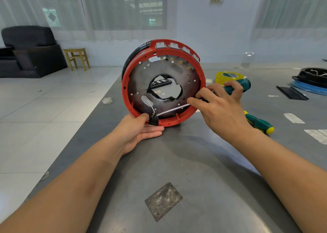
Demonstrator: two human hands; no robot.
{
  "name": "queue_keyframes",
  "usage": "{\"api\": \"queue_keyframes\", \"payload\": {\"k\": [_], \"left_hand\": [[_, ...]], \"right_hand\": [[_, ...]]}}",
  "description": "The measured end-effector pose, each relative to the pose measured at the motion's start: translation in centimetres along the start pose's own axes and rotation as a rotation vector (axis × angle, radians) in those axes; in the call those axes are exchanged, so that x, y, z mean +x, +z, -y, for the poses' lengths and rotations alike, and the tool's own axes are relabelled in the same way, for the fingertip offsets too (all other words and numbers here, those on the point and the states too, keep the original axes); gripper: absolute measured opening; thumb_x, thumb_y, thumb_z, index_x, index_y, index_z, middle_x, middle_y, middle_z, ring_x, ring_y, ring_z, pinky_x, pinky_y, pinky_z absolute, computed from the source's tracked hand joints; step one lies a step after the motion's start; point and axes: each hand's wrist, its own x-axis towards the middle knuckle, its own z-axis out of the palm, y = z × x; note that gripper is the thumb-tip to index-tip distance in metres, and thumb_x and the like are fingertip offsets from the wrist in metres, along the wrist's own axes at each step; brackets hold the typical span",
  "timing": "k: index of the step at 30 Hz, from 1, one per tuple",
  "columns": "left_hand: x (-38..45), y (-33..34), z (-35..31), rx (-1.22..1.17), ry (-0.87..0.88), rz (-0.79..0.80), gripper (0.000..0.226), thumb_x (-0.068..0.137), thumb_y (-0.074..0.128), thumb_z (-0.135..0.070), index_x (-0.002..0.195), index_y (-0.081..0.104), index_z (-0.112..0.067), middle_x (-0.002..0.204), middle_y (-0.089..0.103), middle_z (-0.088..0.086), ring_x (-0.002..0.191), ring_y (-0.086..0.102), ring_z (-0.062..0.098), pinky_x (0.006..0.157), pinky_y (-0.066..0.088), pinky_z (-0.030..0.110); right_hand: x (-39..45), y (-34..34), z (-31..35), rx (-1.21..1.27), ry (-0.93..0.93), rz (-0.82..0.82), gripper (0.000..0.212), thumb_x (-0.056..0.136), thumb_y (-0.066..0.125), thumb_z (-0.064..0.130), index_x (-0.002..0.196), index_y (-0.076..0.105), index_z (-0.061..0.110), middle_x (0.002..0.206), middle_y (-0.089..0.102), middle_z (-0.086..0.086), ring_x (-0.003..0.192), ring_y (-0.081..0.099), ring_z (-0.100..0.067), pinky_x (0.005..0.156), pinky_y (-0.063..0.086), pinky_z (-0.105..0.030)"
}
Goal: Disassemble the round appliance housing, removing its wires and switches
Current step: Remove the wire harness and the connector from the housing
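The round housing (134,70), a red ring around a grey metal plate with a central cutout, stands on edge on the grey table (177,162). Several grey rocker switches (174,45) sit along its top rim. A small black part (153,121) with a thin white wire (150,105) is fixed at the bottom rim. My left hand (139,130) holds the lower rim, thumb next to the black part. My right hand (221,107) grips a green-handled screwdriver (244,85); its shaft (175,109) crosses the plate with the tip at the black part.
A second green and yellow screwdriver (258,123) lies right of the housing. A yellow tape roll (228,77) stands behind my right hand. Black and blue parts (311,82) lie at the far right. A dark patch (162,201) marks the near table. The table's left edge drops to tiled floor.
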Motion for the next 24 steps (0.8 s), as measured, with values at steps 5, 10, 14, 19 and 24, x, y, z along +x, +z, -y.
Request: {"api": "queue_keyframes", "payload": {"k": [5, 10, 14, 19, 24], "left_hand": [[0.05, -0.06, 0.03, -0.011, 0.003, -0.001, 0.025, 0.105, 0.041, 0.0, 0.124, 0.056, 0.007, 0.096, 0.078, 0.026, 0.09, 0.079, 0.038, 0.063, 0.065, 0.037], [0.08, -0.03, 0.03, -0.01, 0.003, -0.001, 0.026, 0.106, 0.041, -0.001, 0.128, 0.054, 0.005, 0.095, 0.078, 0.025, 0.089, 0.08, 0.037, 0.063, 0.065, 0.037], [0.06, -0.03, 0.0, -0.007, -0.001, 0.001, 0.025, 0.106, 0.041, -0.001, 0.127, 0.054, 0.006, 0.096, 0.078, 0.027, 0.09, 0.079, 0.037, 0.064, 0.065, 0.038], [0.07, -0.06, 0.03, -0.003, -0.001, 0.001, 0.023, 0.105, 0.042, -0.001, 0.121, 0.056, 0.008, 0.096, 0.078, 0.027, 0.091, 0.08, 0.037, 0.064, 0.065, 0.037], [0.04, -0.05, 0.07, -0.007, 0.002, -0.004, 0.022, 0.105, 0.042, 0.0, 0.121, 0.056, 0.008, 0.095, 0.078, 0.026, 0.09, 0.079, 0.038, 0.064, 0.065, 0.036]], "right_hand": [[0.04, -0.21, -0.02, 0.012, 0.035, 0.009, 0.034, 0.091, 0.061, 0.006, 0.11, 0.068, 0.033, 0.103, 0.065, 0.007, 0.109, 0.059, -0.026, 0.101, 0.019, -0.049], [-0.02, -0.18, 0.09, 0.031, -0.001, 0.044, 0.036, 0.09, 0.062, 0.006, 0.111, 0.069, 0.034, 0.104, 0.065, 0.007, 0.111, 0.058, -0.026, 0.101, 0.018, -0.049], [-0.02, -0.25, -0.01, 0.025, -0.003, 0.036, 0.035, 0.09, 0.063, 0.007, 0.112, 0.069, 0.034, 0.105, 0.065, 0.007, 0.112, 0.058, -0.025, 0.102, 0.017, -0.049], [0.08, -0.47, -0.12, 0.03, 0.01, 0.027, 0.036, 0.089, 0.062, 0.006, 0.111, 0.068, 0.034, 0.105, 0.065, 0.007, 0.111, 0.057, -0.024, 0.102, 0.018, -0.05], [0.15, -0.61, 0.04, 0.028, 0.001, 0.031, 0.035, 0.089, 0.063, 0.006, 0.111, 0.069, 0.033, 0.104, 0.065, 0.007, 0.111, 0.058, -0.025, 0.102, 0.018, -0.049]]}}
